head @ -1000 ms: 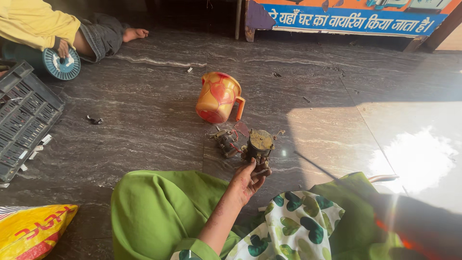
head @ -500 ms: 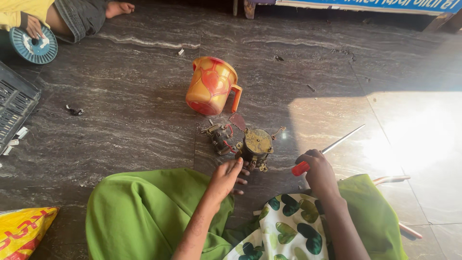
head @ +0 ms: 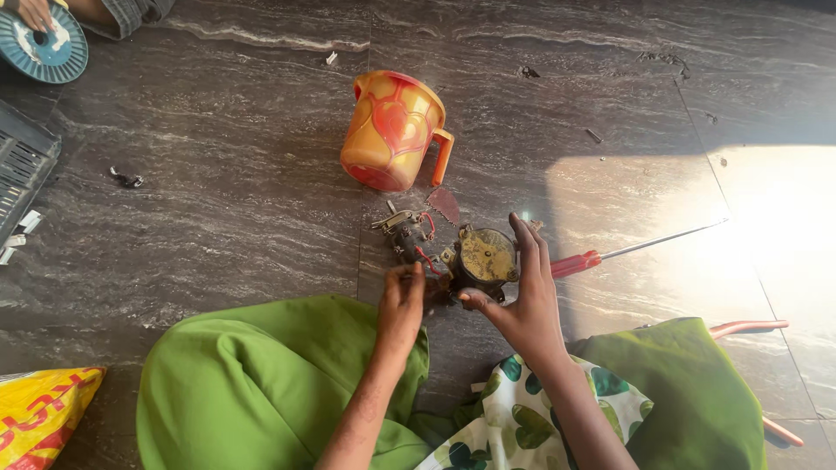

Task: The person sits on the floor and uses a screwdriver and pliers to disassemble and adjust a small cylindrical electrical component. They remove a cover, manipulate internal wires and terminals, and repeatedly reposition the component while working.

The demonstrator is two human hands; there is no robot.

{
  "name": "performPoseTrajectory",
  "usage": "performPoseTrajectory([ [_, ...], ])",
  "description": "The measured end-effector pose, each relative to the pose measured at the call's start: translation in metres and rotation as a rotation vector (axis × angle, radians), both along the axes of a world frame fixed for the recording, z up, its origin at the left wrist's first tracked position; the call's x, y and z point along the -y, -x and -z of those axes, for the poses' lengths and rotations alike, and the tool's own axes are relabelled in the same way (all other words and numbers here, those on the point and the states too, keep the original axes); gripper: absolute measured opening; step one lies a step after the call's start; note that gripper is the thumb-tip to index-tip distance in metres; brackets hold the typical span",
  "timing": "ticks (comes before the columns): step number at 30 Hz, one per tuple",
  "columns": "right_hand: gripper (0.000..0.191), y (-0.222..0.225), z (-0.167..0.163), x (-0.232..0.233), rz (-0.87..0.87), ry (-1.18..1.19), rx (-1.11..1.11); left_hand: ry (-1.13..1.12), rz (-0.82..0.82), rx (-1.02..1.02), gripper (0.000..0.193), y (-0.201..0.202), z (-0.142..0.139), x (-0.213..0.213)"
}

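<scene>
Since half a second ago the right hand [head: 531, 305] has let go of the red-handled screwdriver [head: 576, 263], which now lies on the dark stone floor [head: 218, 218] just to the right of the small motor unit [head: 483, 258], its shaft pointing away to the right. That hand has come over to the unit and cups its right side, fingers spread against the round, rust-brown casing and thumb at the near edge, clasping rather than pinching it. The left hand [head: 401, 300] has closed in from the near left; its fingertips are bunched together at the wiring and metal bits [head: 409, 233] just left of the unit, though whether they actually pinch a wire or part is hard to tell from this view.

The unit sits on the floor just beyond the person's green-clad knees. 1 orange-and-yellow plastic jug [head: 394, 130] stands behind it, a short way off. Far to the upper left of the unit, another person's hand rests on a blue disc [head: 43, 52].

As for progress, the work looks mid-way at best: the casing appears closed and in 1 piece, wires hang loose beside it, and the tool is set aside while both hands steady and probe.
</scene>
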State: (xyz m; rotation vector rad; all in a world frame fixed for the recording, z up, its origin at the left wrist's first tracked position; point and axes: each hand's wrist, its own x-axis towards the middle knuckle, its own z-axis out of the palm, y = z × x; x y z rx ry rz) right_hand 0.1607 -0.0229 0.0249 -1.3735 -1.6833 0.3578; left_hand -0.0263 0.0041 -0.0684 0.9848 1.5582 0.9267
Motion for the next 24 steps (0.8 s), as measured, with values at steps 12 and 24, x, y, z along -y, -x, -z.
performPoseTrajectory([
  [12,0.118,-0.012,0.02,0.015,-0.017,0.094,-0.179,0.179,0.004,0.199,0.077,-0.018,0.004,0.005],
  [24,0.095,-0.016,0.026,-0.002,-0.25,0.261,-0.505,0.212,-0.015,0.84,0.1,-0.014,0.019,-0.001],
])
